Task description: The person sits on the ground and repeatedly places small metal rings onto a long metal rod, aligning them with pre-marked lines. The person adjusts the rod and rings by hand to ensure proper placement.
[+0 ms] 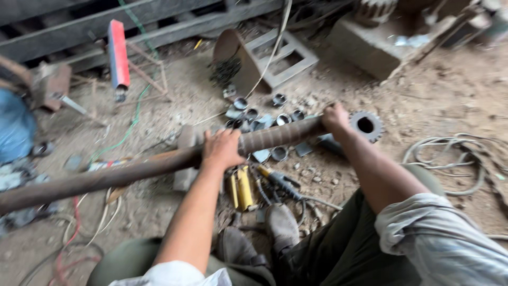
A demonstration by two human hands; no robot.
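A long rusty steel shaft (pixel 106 177) lies across the view from the lower left up to the centre right. My left hand (pixel 222 148) grips it near the middle. My right hand (pixel 336 117) is closed around its right end, beside a toothed gear wheel (pixel 366 125) that sits at that end. The section of shaft between my hands looks ribbed. The frame is blurred by motion.
Several short metal rings and sleeves (pixel 254 114) lie on the dirt floor behind the shaft. Yellow-handled tools (pixel 242 188) and a cable tool (pixel 280 182) rest by my shoes (pixel 280 225). A coiled hose (pixel 460 156) lies right, a red-blue bar (pixel 118 53) back left, metal frames (pixel 278 55) behind.
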